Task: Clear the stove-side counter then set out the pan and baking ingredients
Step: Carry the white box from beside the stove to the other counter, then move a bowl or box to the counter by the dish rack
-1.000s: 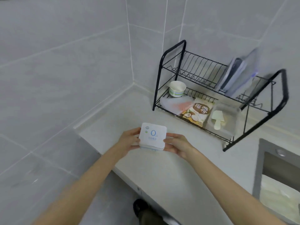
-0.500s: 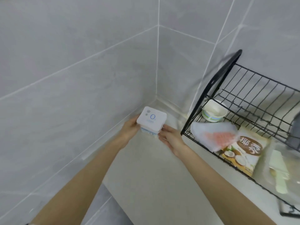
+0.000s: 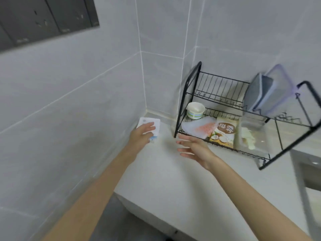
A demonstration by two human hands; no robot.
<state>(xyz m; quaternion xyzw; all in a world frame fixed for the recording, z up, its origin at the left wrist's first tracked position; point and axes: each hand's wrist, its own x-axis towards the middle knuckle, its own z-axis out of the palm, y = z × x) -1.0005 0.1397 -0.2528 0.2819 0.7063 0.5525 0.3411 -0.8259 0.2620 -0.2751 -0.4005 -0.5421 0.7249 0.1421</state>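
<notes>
The right hand (image 3: 194, 148) has come off the white box (image 3: 155, 123), which both hands carried a moment earlier, and the box now sits deep in the corner of the pale counter (image 3: 165, 180), close against the tiled wall. The left hand (image 3: 141, 134) remains on it, fingers (image 3: 149, 126) laid across the top; motion blur hides whether the thumb clamps it. The freed right hand hovers above the counter with fingers spread and holding nothing, just in front of the black wire dish rack (image 3: 189, 94). On the rack's lower tier stand a small white bowl (image 3: 195, 109), a clear bag with pink contents (image 3: 199, 126), a printed food packet (image 3: 224, 134) and a clear lidded container (image 3: 251, 138). Lidded storage boxes (image 3: 269, 94) lean on the upper tier. A sink edge (image 3: 298, 171) shows at far right, and a dark panel (image 3: 43, 20) is set into the wall at upper left.
</notes>
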